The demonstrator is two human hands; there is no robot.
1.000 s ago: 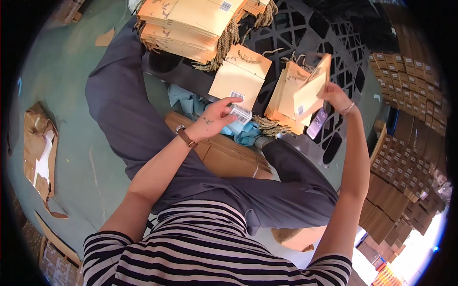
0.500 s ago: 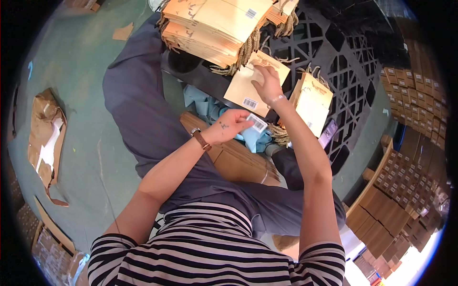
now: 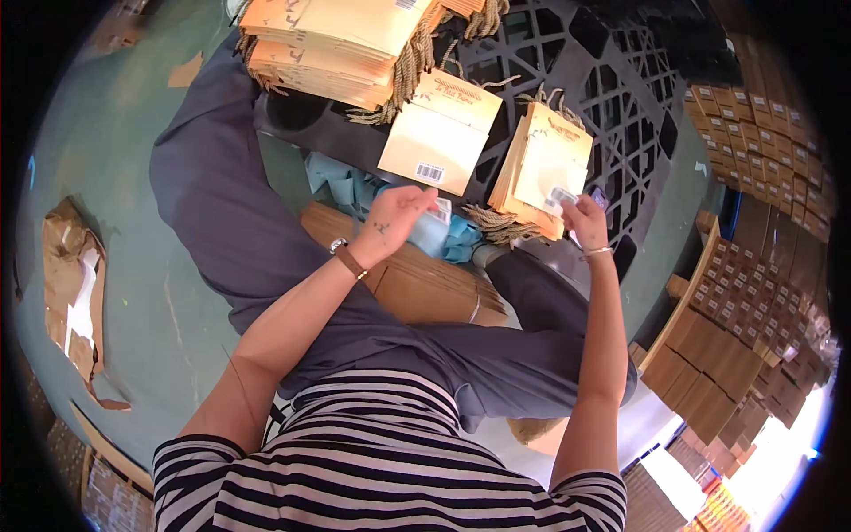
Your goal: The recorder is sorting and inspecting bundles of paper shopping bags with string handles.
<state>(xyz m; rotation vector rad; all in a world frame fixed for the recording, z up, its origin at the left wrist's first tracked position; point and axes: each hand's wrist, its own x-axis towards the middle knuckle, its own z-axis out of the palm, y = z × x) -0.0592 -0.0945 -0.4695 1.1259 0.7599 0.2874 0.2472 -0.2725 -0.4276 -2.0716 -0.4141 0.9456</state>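
A tan paper gift bag with rope handles lies flat on the black plastic pallet, a barcode label near its lower edge. Just below it, my left hand is closed on a small stack of white barcode labels, partly hidden by the fingers. To the right, a pile of similar bags lies with its rope handles showing. My right hand is closed over the pile's lower right corner, a whitish barcode label at its fingertips. Whether this label touches the top bag, I cannot tell.
A tall stack of bags stands at the far left of the black pallet. A phone lies beyond my right hand. Crumpled blue material and flattened cardboard lie by my legs. Stacked cartons line the right side.
My right hand has left the middle bag and moved right to the bag pile. A barcode now shows at its fingertips. My left hand keeps its labels; the whole view has shifted slightly.
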